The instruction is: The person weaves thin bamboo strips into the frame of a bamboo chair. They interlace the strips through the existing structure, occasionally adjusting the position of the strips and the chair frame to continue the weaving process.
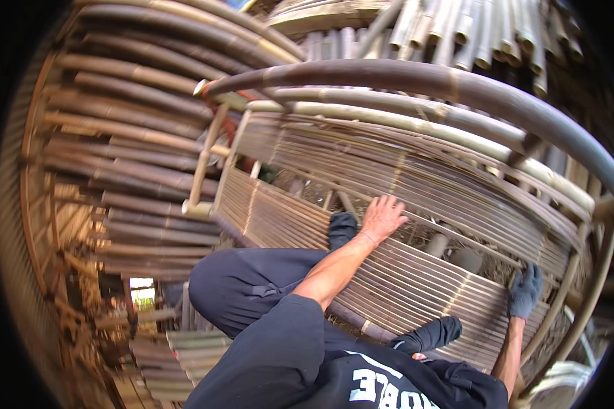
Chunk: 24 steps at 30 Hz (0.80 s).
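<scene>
I am on a bamboo bench with a slatted seat (416, 290) and a slatted back panel (334, 153), a gap running between them. My left hand (383, 217) is bare and reaches over that gap, its fingers stretched out against the lower edge of the back panel. My right hand (525, 292) wears a dark grey glove. It lies at the right end of the gap, fingers extended toward the back panel's lower edge; its palm side is hidden. Neither hand visibly holds anything.
A thick dark bamboo rail (402, 70) curves along the far side above paler poles. Many long bamboo poles (136, 133) are stacked at the left, and cut lengths (484, 31) lie at the far right. A pale bamboo post (208, 153) rises at the bench's left end.
</scene>
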Motion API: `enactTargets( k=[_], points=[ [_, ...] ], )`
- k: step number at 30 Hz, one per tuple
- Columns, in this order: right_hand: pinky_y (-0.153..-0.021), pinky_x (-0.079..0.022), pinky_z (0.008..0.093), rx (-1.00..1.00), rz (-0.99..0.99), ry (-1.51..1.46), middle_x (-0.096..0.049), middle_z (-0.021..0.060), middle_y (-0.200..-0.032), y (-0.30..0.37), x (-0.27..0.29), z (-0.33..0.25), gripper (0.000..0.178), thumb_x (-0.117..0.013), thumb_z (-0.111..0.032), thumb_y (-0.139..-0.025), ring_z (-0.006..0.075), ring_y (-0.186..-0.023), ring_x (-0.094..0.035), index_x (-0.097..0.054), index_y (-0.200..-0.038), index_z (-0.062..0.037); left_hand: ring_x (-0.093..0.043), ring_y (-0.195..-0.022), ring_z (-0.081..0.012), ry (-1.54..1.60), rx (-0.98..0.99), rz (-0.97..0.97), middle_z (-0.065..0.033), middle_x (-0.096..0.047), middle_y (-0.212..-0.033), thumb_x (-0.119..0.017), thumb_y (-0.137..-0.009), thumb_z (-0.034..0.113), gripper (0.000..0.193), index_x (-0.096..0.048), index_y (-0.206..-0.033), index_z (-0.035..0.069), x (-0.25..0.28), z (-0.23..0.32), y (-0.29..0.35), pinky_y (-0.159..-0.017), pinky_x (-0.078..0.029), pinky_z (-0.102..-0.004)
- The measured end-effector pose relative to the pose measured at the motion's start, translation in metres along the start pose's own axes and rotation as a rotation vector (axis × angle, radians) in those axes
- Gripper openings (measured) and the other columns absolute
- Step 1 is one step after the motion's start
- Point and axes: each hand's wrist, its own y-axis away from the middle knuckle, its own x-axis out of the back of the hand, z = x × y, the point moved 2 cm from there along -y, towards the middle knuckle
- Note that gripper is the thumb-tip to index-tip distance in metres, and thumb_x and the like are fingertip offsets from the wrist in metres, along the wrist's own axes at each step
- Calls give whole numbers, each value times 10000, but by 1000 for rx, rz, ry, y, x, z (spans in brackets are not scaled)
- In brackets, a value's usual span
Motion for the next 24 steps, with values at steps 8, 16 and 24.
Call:
enactTargets(
  k=[8,16,24],
  points=[
    [-1063,-419,483,80,-60,53,-650,221,-1202,24,-10,26,271,-550,-236,-991,413,-1154,-580,-685,-1093,-24,-666,-889,-356,343,65,-321,-148,-667,-885,-462,-955,624,567,-669,-973,96,1,11,25,-783,-498,-492],
    [-1024,-431,480,-28,-41,51,-680,176,-1080,28,-18,37,225,-552,-226,-958,371,-1065,-606,-700,-1000,-61,-669,-901,-369,339,86,-439,-166,-689,-869,-477,-943,650,624,-717,-921,74,28,18,5,-793,-513,-489],
    [-775,-461,492,-53,-318,360,-684,121,-758,0,10,11,248,-540,-252,-873,343,-782,-652,-697,-725,-130,-470,-1216,-376,241,-160,32,-174,-538,-1252,-671,-873,255,465,-602,-1259,6,8,78,54,-1049,-368,-514]
  ],
)
